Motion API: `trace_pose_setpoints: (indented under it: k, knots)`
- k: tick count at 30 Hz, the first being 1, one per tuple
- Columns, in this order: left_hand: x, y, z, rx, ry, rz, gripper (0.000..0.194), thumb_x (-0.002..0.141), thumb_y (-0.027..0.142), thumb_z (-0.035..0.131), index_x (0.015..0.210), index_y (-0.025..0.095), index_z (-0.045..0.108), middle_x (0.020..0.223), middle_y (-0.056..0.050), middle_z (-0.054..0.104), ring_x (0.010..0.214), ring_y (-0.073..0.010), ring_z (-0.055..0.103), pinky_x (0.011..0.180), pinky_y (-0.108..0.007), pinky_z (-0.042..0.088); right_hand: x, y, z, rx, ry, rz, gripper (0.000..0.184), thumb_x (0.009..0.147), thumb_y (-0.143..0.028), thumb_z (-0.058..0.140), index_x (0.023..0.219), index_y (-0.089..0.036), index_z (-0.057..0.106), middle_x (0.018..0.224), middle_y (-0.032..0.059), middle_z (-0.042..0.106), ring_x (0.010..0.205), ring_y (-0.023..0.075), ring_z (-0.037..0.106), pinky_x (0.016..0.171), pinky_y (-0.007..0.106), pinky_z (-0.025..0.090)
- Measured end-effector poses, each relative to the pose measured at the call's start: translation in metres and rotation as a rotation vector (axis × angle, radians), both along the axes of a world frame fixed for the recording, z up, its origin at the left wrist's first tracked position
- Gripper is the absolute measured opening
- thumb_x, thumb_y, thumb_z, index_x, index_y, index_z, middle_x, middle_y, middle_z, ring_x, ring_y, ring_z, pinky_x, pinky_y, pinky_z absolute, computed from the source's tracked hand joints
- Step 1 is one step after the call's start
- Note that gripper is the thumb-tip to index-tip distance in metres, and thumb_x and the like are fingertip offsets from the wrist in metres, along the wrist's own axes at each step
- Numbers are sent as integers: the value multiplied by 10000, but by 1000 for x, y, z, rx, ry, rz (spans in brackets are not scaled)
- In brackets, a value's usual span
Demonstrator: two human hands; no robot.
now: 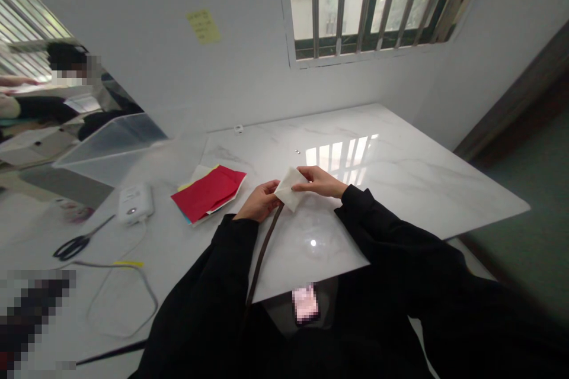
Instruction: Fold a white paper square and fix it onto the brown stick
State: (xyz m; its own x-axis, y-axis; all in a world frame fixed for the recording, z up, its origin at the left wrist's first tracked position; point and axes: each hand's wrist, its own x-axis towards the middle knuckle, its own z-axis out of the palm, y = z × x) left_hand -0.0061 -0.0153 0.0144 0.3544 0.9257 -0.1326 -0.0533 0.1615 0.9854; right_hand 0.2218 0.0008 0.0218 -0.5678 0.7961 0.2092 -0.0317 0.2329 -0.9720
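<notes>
Over the marble-patterned table (422, 177) I hold a small cream piece of cloth or felt (290, 185), turned cornerwise. My left hand (259, 202) is closed on its left corner, while my right hand (323, 182) pinches it along the right side. From below the cloth, beside my left hand, a narrow brown strip or cord (267, 244) runs down over the table's front edge; its upper end is hidden. Left of my hands lies a loose stack of red sheets (207, 195), with white, yellow and blue layers showing at the edges.
Black-handled scissors (73, 247), a white power strip (135, 204) and a grey cable (153, 293) lie on the left. Behind them stands a clear plastic box (111, 145). Two tiny shiny pieces (297, 151) rest beyond my hands. Another person (66, 59) is at the far left.
</notes>
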Motion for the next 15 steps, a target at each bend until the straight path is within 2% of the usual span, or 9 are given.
trace_pose_setpoints:
  k: [7, 11, 15]
  knots:
    - [4, 0, -3, -90, -35, 16, 551, 531, 327, 975, 985, 163, 712, 901, -29, 727, 730, -136, 653, 695, -254, 519, -1, -2, -1, -75, 35, -10, 357, 806, -435, 818, 1024, -184, 690, 947, 36, 713, 852, 188, 657, 777, 318, 555]
    - [5, -1, -2, -80, -42, 13, 578, 534, 324, 974, 1028, 147, 732, 946, -64, 746, 764, -155, 672, 715, -266, 531, -1, -2, 0, -116, 67, 7, 367, 796, -413, 828, 1051, -183, 698, 981, 47, 728, 885, 193, 672, 807, 326, 573]
    - [5, -1, 0, -57, -70, 15, 603, 525, 334, 982, 1042, 139, 741, 987, -90, 755, 810, -178, 686, 722, -264, 531, -1, -1, 0, -180, 104, -30, 385, 771, -373, 848, 1067, -177, 698, 980, 54, 738, 861, 190, 686, 767, 309, 576]
